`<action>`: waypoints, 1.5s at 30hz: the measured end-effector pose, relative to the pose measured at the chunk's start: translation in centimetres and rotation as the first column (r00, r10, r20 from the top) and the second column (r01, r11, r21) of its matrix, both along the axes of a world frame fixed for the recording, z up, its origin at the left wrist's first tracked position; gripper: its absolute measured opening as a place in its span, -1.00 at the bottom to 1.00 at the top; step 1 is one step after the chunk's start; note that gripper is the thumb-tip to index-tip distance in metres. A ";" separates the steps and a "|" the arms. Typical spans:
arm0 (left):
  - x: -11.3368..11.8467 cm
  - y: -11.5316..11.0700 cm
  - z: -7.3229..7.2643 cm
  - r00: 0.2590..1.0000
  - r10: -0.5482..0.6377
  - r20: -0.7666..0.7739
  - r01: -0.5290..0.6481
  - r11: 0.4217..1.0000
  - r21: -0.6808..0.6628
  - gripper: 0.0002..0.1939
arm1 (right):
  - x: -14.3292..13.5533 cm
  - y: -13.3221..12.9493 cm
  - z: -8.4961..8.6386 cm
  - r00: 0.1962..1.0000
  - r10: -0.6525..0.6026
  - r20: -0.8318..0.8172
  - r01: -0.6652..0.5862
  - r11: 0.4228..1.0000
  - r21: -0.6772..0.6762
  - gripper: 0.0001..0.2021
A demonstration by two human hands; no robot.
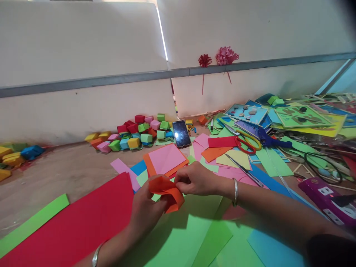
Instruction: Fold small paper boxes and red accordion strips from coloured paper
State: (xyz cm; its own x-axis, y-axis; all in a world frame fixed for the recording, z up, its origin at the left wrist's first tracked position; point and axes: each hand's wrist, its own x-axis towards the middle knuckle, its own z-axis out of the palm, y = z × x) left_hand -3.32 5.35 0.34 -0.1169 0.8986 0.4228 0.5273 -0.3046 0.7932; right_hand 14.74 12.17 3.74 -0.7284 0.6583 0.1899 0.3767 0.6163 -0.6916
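Between my two hands is a piece of orange paper (175, 199), bent into a partly folded shape. My left hand (146, 209) grips it from the left and below. The fingers of my right hand (193, 180) pinch its upper right edge. Under the hands lie large green sheets (191, 230), with a red sheet (94, 215) to the left. Just beyond my hands rests a pink square of paper (167, 157) on an orange one.
Small folded paper cubes (134, 143) sit along the wall beside a phone (181, 133). To the right are scissors (246, 142), a blue glue gun (272, 141), a metal-bladed tool (244, 170) and a purple power strip (325, 198). Paper flowers (226, 56) hang on the wall rail.
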 end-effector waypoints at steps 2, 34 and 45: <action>-0.1 -0.1 -0.1 1.000 -0.001 0.019 0.001 1.000 -0.016 -0.80 | 0.0 0.1 0.0 1.000 -0.010 -0.015 0.010 0.999 -0.044 -0.87; -0.5 0.0 0.3 0.994 -0.037 0.101 0.050 0.991 -0.127 -0.83 | 0.2 1.6 -1.4 0.982 0.138 -0.131 -0.147 0.987 -0.058 -0.87; -0.4 1.3 -0.2 0.993 -0.119 0.001 0.117 0.980 -0.159 -0.96 | -0.2 -1.9 0.5 0.970 -0.097 0.225 0.052 0.978 0.202 -0.94</action>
State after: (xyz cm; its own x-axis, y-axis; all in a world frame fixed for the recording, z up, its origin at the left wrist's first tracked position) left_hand -3.77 6.62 0.12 -0.0032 0.9615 0.2746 0.5020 -0.2360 0.8321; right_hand 14.52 10.27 4.22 -0.7177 0.6800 0.1501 0.5626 0.6933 -0.4505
